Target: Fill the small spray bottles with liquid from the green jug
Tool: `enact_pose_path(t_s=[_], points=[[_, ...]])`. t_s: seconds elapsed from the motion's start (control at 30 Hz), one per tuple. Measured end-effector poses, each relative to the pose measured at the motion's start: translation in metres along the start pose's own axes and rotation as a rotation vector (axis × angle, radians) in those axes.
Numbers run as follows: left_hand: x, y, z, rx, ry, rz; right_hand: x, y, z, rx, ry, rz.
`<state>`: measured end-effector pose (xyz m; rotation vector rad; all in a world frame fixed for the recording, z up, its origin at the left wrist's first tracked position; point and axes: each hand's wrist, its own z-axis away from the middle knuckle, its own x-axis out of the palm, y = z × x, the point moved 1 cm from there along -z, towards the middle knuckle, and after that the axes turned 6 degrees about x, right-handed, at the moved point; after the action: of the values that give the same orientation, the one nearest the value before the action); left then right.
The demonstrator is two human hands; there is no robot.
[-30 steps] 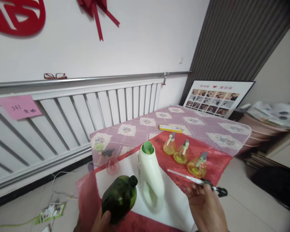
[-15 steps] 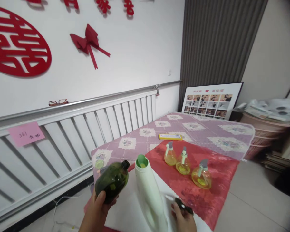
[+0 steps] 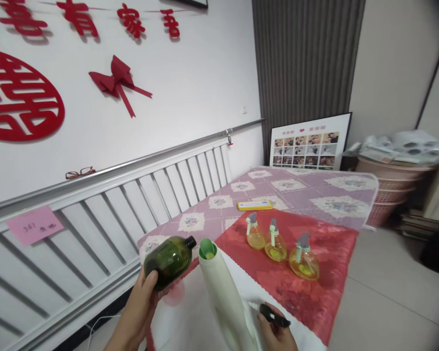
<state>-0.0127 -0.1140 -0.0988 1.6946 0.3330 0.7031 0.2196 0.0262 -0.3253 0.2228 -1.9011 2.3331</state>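
Observation:
My left hand (image 3: 141,304) is closed round a dark green round bottle (image 3: 167,261), tilted with its black neck pointing right, close to the open green mouth of a tall white jug (image 3: 223,297). The jug stands upright on a white cloth between my hands. My right hand (image 3: 276,334) is at the bottom edge beside the jug, closed on a black spray pump head (image 3: 274,315) with a thin clear tube.
Three small yellow spray bottles (image 3: 274,243) stand in a row on a red cloth (image 3: 314,292) over the patterned table (image 3: 336,190). A yellow flat box (image 3: 255,205) lies behind them. White railing runs along the left; a photo board and baskets stand at the back right.
My left hand has lifted the green bottle and tilted its neck toward the jug's mouth. My right hand with the pump head has dropped lower beside the jug. The camera has tilted up.

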Motion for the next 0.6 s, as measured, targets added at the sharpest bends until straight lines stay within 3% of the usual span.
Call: enact_pose_path(t_s=[0.1, 0.4, 0.6], points=[[0.000, 0.003, -0.005, -0.006, -0.041, 0.006, 0.000, 0.002, -0.001, -0.031, 0.018, -0.008], [0.006, 0.013, -0.015, -0.040, 0.015, -0.107, 0.002, -0.009, 0.008, -0.102, 0.070, 0.012], [0.000, 0.013, -0.020, -0.038, -0.035, -0.179, 0.000, 0.005, 0.003, -0.088, 0.046, -0.006]])
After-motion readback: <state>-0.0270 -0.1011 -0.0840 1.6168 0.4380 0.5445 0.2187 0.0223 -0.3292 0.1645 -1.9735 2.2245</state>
